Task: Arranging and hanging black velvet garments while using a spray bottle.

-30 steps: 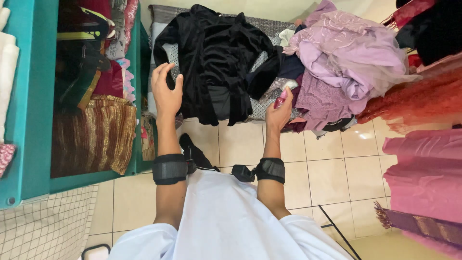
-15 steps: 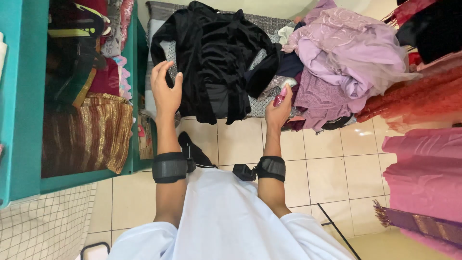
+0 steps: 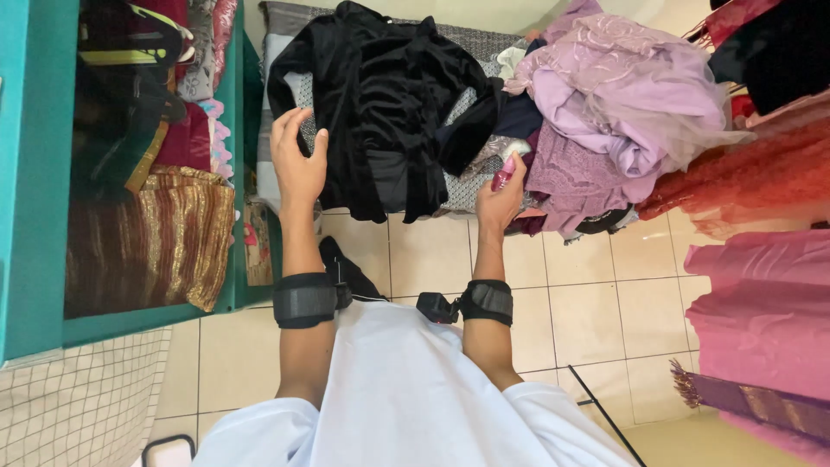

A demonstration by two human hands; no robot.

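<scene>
A black velvet garment [image 3: 385,104] lies spread on a grey patterned cover [image 3: 462,190]. My left hand [image 3: 298,160] rests at the garment's left side with its fingers apart, thumb touching the black cloth. My right hand [image 3: 501,186] sits at the front edge of the cover, to the right of the garment's hem and beside a lilac lace cloth [image 3: 558,173]. Its fingers are curled, and whether they grip any cloth is hidden. Both forearms carry black wrist bands.
A heap of lilac and pink garments [image 3: 631,86] lies right of the black one. A teal cabinet [image 3: 35,173] with folded cloth stands at the left. Red and pink fabrics [image 3: 761,294] hang at the right. The floor [image 3: 424,251] below is cream tile.
Both hands stay at the same spots on the cloth. Only the view has drifted slightly.
</scene>
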